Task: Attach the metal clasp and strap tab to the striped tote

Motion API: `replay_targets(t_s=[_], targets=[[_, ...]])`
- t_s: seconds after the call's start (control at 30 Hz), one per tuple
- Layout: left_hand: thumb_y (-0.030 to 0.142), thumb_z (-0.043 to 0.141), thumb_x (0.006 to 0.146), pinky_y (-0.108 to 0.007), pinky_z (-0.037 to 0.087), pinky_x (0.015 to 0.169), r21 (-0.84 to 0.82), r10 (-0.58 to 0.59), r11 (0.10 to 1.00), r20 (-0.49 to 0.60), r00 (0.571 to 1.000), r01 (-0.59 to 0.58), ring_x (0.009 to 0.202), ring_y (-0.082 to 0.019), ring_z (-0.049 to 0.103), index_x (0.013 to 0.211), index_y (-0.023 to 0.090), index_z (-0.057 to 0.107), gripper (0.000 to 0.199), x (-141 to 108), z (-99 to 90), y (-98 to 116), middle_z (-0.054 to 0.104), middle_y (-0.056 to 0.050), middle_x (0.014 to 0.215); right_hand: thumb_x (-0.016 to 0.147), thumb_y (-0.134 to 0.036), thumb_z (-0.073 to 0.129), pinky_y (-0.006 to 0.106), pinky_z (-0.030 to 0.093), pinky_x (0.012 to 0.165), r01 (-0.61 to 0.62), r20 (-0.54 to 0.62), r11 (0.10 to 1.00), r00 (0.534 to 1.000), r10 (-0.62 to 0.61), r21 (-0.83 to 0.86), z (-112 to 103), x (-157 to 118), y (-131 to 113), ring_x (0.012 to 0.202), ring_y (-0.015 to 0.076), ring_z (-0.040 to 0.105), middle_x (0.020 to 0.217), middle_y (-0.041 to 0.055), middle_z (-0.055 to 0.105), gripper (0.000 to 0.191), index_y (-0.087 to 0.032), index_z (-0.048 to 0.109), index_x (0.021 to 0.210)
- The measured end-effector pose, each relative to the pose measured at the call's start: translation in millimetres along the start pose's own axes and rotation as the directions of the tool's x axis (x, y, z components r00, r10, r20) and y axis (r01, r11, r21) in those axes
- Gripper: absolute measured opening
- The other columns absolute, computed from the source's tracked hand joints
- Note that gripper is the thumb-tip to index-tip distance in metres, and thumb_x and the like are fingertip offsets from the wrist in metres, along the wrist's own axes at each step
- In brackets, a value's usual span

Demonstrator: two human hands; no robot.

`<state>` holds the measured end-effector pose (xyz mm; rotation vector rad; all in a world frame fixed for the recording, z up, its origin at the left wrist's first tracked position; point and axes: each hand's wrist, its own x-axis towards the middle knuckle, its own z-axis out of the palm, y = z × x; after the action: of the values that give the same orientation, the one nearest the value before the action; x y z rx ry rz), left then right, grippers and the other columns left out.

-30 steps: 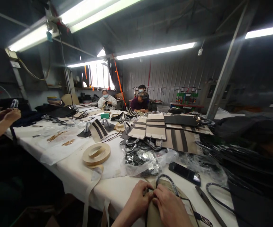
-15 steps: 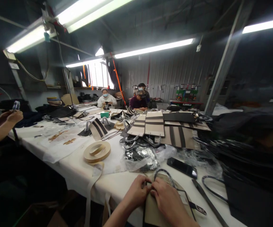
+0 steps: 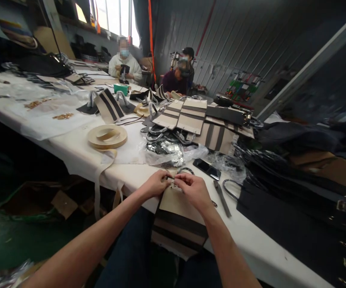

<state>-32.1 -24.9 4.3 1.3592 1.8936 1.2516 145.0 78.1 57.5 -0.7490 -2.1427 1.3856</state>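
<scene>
Now, line by line:
Left hand: the left hand (image 3: 156, 185) is curled, its fingertips pinched on the top edge of the beige bag panel (image 3: 177, 214).
Right hand: the right hand (image 3: 193, 191) is curled too, thumb and fingers pressed on the same top edge, just beside the left; whether it grips a small part there is too small to tell.
Bag panel: beige with dark stripes, it lies under both hands and hangs over the near edge of the white table (image 3: 80, 154).
Beyond the hands: a clear bag of shiny metal parts (image 3: 164, 154) and a black phone (image 3: 206, 169).
Right of the hands: a dark flat tool (image 3: 222, 199) and black handle loops (image 3: 231, 188).
Left of the hands: a roll of beige tape (image 3: 107, 137).
Far end: two seated people (image 3: 149, 68).
</scene>
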Motion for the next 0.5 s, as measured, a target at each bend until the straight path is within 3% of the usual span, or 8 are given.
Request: replay_targets(t_s=[0.1,0.5], targets=[[0.028,0.068,0.093,-0.039,0.055,0.108,0.001,0.018,1.000,0.016,1.000,-0.018,0.112,-0.029,0.070,0.117,0.016,0.083,0.031,-0.8,-0.9,0.0,0.079,-0.010,0.117,0.092,-0.044,0.080,0.032,0.059,0.079,0.006,0.023,1.000,1.000,-0.005,-0.027,6.1,0.6,1.0,0.085,0.0235,0.077,0.094,0.0073,0.084,0.029,-0.018,0.087,0.102],[0.025,0.065,0.095,-0.038,0.054,0.107,-0.008,0.042,0.999,0.012,0.999,-0.042,0.117,-0.030,0.069,0.121,0.013,0.082,0.033,1.6,4.2,-8.3,0.079,-0.013,0.121,0.100,-0.031,0.074,0.034,0.055,0.090,0.143,-0.012,0.947,0.988,-0.153,-0.288,10.8,-1.9,-1.2,0.096,0.0225,0.075,0.106,0.0035,0.084,0.016,-0.025,0.088,0.105]])
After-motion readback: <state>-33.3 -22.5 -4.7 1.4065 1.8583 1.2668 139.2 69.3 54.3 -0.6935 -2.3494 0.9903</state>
